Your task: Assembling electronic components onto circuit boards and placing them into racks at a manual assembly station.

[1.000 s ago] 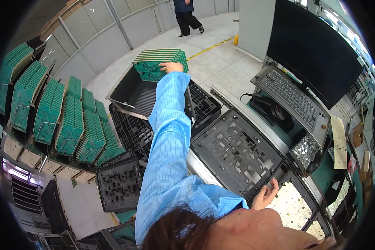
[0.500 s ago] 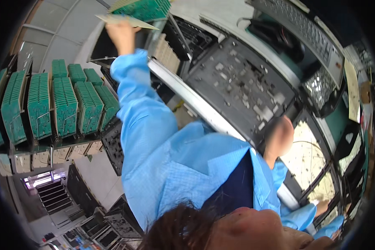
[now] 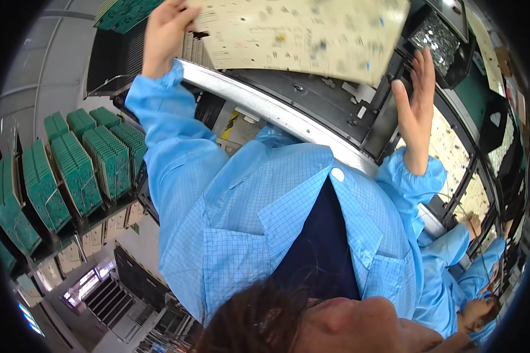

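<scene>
A large cream-coloured circuit board (image 3: 300, 35) with many small holes and marks is held up flat above the dark tray (image 3: 265, 88). My left hand (image 3: 165, 38) grips it at its left edge, fingers closed on the edge. To the right of the board is my right hand (image 3: 417, 109), its fingers stretched upward and holding nothing, apart from the board's right edge. The board covers much of the tray, whose grey pads and small fittings show beneath its lower edge. Part of the board is cut off by the top of the picture.
A silver rail (image 3: 277, 120) runs along the tray's near side. Green circuit boards (image 3: 76, 170) stand in racks at the left; more boards (image 3: 121, 15) stand at the upper left. Cream boards (image 3: 453, 141) lie in frames to the right. A co-worker (image 3: 453, 276) is at the lower right.
My left hand has brought the board from the rack at the upper left, turned it flat and moved it over the tray. My right hand has risen, its fingers now clearly spread.
</scene>
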`<state>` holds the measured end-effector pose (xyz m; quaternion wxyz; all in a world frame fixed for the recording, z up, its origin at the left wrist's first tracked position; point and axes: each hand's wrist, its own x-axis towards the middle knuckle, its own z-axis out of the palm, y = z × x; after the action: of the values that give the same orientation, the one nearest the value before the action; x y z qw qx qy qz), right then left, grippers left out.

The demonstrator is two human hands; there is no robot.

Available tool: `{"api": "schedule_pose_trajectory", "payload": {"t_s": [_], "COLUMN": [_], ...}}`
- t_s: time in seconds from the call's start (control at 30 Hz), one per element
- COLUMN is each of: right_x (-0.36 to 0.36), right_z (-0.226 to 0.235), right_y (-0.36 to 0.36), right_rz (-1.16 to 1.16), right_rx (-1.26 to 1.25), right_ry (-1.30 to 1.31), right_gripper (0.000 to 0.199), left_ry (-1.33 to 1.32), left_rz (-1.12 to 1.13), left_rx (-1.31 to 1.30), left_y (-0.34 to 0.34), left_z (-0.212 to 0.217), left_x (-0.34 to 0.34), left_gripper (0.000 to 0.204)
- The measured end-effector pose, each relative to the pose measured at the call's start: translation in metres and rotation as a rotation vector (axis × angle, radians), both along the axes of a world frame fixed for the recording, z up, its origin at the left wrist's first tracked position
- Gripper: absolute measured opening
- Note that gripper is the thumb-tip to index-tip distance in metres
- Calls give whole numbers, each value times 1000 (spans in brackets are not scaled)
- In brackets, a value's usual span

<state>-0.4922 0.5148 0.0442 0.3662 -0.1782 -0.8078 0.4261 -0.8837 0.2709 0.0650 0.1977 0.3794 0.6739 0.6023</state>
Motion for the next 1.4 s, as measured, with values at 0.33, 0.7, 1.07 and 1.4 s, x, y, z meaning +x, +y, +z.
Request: {"api": "schedule_pose_trajectory", "payload": {"t_s": [0.33, 0.7, 1.07, 1.4], "right_x": [-29, -25, 7, 9], "right_z": [-36, -92, -75, -80], "right_y": [29, 64, 71, 71], "right_rz": [-120, -374, -621, -170], "right_rx": [-383, 312, 511, 343], "right_ry": [71, -293, -462, -507], "right_gripper": [52, 32, 38, 27], "left_ry": [-318, 853, 990, 838], "left_rz": [-328, -30, -93, -559], "left_rx": [-25, -358, -378, -437], "left_y": [118, 125, 108, 60], "left_z": [-65, -117, -92, -84], "left_x": [13, 8, 64, 176], "left_gripper": [33, 32, 42, 49]}}
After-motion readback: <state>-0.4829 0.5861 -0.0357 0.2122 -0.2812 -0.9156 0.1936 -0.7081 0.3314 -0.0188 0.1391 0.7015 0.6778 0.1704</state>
